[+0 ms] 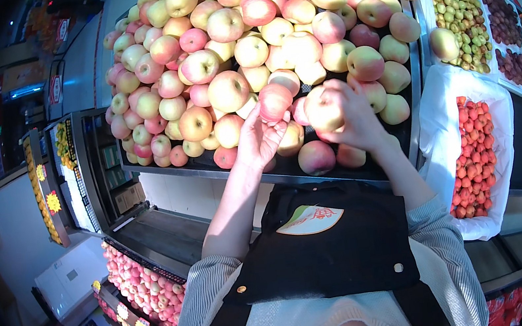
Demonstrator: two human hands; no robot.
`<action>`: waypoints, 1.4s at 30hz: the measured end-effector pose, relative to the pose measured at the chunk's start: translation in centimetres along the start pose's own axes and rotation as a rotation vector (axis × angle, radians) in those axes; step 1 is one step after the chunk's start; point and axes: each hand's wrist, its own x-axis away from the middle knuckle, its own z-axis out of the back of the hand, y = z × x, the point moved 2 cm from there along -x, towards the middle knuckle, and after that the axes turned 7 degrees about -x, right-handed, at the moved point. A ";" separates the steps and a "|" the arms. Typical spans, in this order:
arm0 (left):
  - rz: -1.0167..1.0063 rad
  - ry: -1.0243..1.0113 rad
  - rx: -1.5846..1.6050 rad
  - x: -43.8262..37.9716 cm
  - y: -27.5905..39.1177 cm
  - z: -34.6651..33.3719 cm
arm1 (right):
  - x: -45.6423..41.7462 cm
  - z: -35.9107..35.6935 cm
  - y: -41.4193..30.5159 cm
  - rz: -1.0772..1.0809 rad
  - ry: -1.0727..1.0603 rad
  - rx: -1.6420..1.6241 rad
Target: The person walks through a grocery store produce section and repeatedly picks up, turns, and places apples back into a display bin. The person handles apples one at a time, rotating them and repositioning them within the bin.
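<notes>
A pinkish-red apple (275, 102) rests in the fingers of my left hand (262, 137), palm turned up, over the near edge of the apple display. My right hand (351, 112) is curled over a pale yellow-pink apple (324, 110), its fingers on the fruit's top and right side. Whether that apple is lifted or still touches the fruit below I cannot tell. Close in front of my hands lie a red-green apple (316, 157) and another apple (351, 155). Behind them a large heap of apples (228, 91) fills the black display tray (283, 176).
Right of the display stands a white-lined box (503, 144) of small red fruit (475, 158). Beyond it are green-brown jujube-like fruit (458, 15) and dark grapes (501, 19). Lower left, more pink apples (143, 284) sit in a crate, near a white box (75, 281).
</notes>
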 end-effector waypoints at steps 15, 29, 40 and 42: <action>-0.331 -0.156 -1.157 -1.1 -4.7 -8.2 | 2.3 3.7 -4.2 -0.188 0.206 -0.197; -1.067 0.135 -2.294 -12.7 -0.2 -11.0 | 43.2 38.8 17.7 -1.000 1.084 0.291; -0.873 0.024 -2.105 -9.2 2.0 -7.7 | 37.9 39.8 21.7 -1.113 0.732 0.430; -0.788 -0.116 -2.017 -5.7 1.3 -8.0 | 28.4 37.9 17.0 -0.745 0.832 0.307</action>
